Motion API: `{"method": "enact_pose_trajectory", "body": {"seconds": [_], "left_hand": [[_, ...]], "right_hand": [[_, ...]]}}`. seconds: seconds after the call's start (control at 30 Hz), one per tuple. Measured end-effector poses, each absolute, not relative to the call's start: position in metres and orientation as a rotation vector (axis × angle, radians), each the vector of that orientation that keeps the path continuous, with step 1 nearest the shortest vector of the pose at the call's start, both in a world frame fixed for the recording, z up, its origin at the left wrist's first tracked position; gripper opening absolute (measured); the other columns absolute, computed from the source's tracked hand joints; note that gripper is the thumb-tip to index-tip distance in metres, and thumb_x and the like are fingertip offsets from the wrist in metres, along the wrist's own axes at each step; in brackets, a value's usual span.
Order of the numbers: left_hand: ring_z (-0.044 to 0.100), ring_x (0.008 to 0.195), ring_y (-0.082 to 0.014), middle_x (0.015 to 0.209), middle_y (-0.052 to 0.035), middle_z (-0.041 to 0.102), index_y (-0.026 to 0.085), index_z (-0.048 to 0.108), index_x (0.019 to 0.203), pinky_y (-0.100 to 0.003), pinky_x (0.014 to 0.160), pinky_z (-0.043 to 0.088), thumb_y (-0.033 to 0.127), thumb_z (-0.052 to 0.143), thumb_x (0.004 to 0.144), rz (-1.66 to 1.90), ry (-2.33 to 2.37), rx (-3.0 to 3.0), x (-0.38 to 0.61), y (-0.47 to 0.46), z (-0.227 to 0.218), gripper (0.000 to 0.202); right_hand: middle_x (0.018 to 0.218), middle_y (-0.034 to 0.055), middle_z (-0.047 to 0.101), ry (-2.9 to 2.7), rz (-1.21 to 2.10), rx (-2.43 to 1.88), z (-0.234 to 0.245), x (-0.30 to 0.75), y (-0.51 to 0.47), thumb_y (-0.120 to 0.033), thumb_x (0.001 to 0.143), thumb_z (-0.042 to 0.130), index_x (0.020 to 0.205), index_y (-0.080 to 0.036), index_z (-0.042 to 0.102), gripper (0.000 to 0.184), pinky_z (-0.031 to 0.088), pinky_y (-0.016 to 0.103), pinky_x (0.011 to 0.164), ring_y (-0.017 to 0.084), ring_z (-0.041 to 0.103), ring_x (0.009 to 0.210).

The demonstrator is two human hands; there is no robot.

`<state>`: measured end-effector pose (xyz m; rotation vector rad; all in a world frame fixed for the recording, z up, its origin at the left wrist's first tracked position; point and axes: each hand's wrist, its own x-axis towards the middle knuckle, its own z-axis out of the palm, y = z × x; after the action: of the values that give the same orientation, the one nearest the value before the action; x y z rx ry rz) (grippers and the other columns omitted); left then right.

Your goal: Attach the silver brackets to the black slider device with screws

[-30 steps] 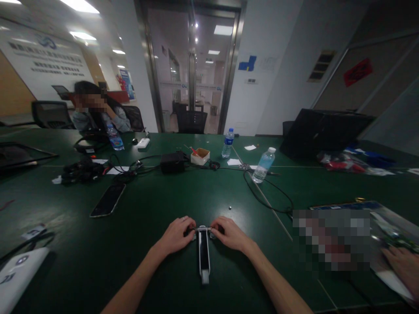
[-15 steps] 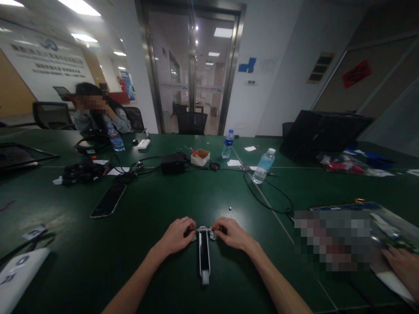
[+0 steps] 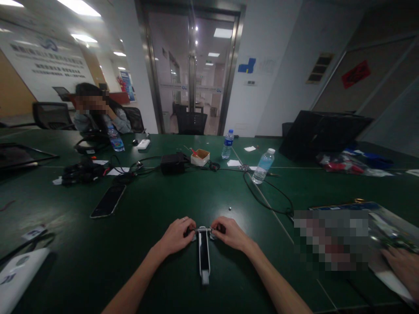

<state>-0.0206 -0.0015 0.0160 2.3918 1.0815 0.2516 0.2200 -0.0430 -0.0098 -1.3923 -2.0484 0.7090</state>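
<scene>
1. My left hand (image 3: 176,235) and my right hand (image 3: 231,233) lie low in the middle of the frame, on the green table (image 3: 157,261).
2. Between them lies a long narrow device (image 3: 203,255), black on top with a white frame. It points straight away from me, and its near end is at the bottom centre.
3. Both hands are closed, with the fingers curled. Each one pinches one end of a thin metal pin (image 3: 203,228) that crosses the far end of the device.
4. A small round metal piece (image 3: 230,208) lies alone on the table just above my right hand.
5. A dark phone (image 3: 108,200) lies flat to the left of centre, well apart from my hands.
6. A black cable (image 3: 268,196) makes a loop to the right of centre.
7. Further up stand a black adapter (image 3: 172,162), a small cardboard box (image 3: 200,156) and two water bottles (image 3: 264,165). Their blue labels are too small to read.
8. The wall sign (image 3: 49,61) at the upper left carries lines of writing, but I cannot read them.
9. Another person's hand (image 3: 401,266) rests at the lower right edge.
</scene>
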Motion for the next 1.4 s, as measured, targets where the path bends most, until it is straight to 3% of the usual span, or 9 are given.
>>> {"method": "enact_pose_trajectory", "body": {"seconds": [0.43, 0.8, 1.4], "left_hand": [[0.053, 0.082, -0.0178, 0.094, -0.0024, 0.058, 0.02, 0.059, 0.098, -0.029, 0.073, 0.04, 0.027, 0.049, 0.089, 0.262, 1.082, 2.389, -0.023, 0.0, 0.009, 0.015], [0.053, 0.082, -0.018, 0.092, -0.002, 0.059, 0.021, 0.059, 0.095, -0.031, 0.075, 0.041, 0.026, 0.049, 0.087, 0.256, 1.086, 2.384, -0.022, 0.0, 0.012, 0.013], [0.053, 0.083, -0.0181, 0.094, -0.0023, 0.058, 0.021, 0.059, 0.097, -0.03, 0.074, 0.041, 0.025, 0.05, 0.088, 0.252, 1.091, 2.377, -0.021, -0.001, 0.014, 0.014]], "right_hand": [[0.076, 0.0, 0.059, -2.041, 0.712, -1.388, -0.004, 0.219, -0.044, -0.017, 0.083, 0.063, 0.084, -0.018, 0.066, 0.003, 0.04, 0.022, 0.066, 0.012, 0.053, 0.071], [0.08, 0.0016, 0.061, -2.097, 0.687, -1.406, -0.009, 0.22, -0.041, -0.021, 0.09, 0.057, 0.085, -0.018, 0.066, 0.01, 0.039, 0.023, 0.07, 0.014, 0.054, 0.077], [0.077, 0.0001, 0.058, -2.069, 0.698, -1.378, -0.001, 0.217, -0.045, -0.015, 0.082, 0.059, 0.083, -0.017, 0.063, 0.004, 0.04, 0.023, 0.066, 0.012, 0.053, 0.071]]}}
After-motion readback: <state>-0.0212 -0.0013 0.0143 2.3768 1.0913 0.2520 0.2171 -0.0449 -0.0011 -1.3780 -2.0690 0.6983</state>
